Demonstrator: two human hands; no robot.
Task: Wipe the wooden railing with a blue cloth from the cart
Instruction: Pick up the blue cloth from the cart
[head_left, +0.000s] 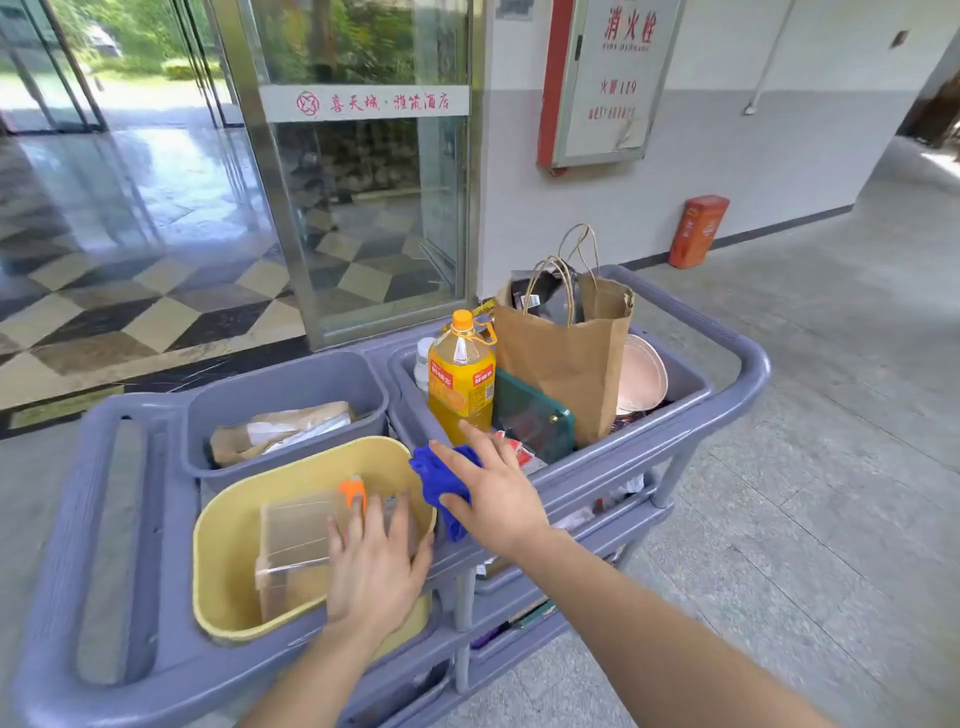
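Cloth (434, 475) is on the cart (748, 364), bunched on the rim between the yellow tub (228, 519) and the right grey bin (691, 387).

- Right hand (493, 499) is on top of it: thumb pinches the wad against the palm, index finger sticks out straight.
- The cloth shows on the thumb side, with a tail hanging down below the hand. Its long axis runs roughly away from the person.
- Left hand (374, 566) lies flat with fingers spread on a clear box (296, 530) in the tub. It holds nothing and is further from the cloth.

Cloth is soft, nappy, bright blue, crumpled. Cart and bins are hard moulded grey plastic, and the tub is glossy with rounded corners. Juice bottle (460, 384) and paper bag (566, 353) stand just behind the hand.

No wooden railing in view. My read is that the next move is a straight lift, clear of the bottle.
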